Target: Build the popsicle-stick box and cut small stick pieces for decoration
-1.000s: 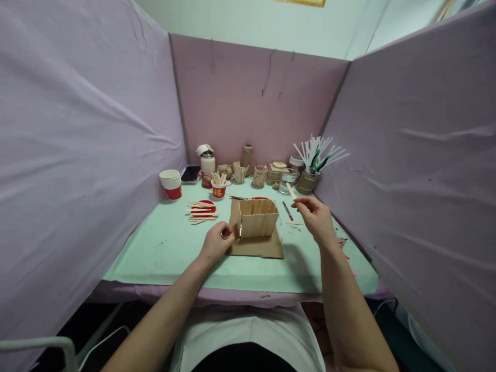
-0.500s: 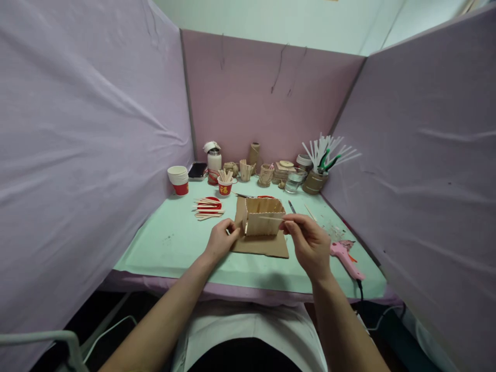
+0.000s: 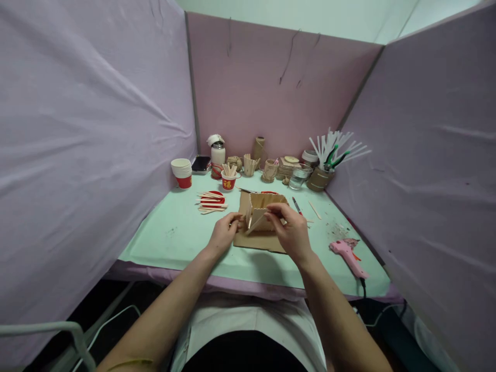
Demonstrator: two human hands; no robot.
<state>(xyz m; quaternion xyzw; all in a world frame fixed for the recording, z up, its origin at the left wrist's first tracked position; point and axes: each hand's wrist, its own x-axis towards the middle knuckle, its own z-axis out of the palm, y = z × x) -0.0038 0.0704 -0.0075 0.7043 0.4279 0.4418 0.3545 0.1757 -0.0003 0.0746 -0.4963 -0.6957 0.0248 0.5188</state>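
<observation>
The stick point(image 3: 256, 225) and box point(image 3: 259, 213) look like matt wood, the flat sheet point(image 3: 258, 241) dull cardboard, the glue gun point(image 3: 349, 257) smooth plastic.

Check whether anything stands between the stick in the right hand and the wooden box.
Nothing visible: the stick in the right hand slants before the wooden box, while the left hand is at the box's left end.

Right fingers point(image 3: 278, 208) hold slanted stick point(image 3: 256, 224); left fingers point(image 3: 234, 216) near wooden box point(image 3: 257, 213).
</observation>
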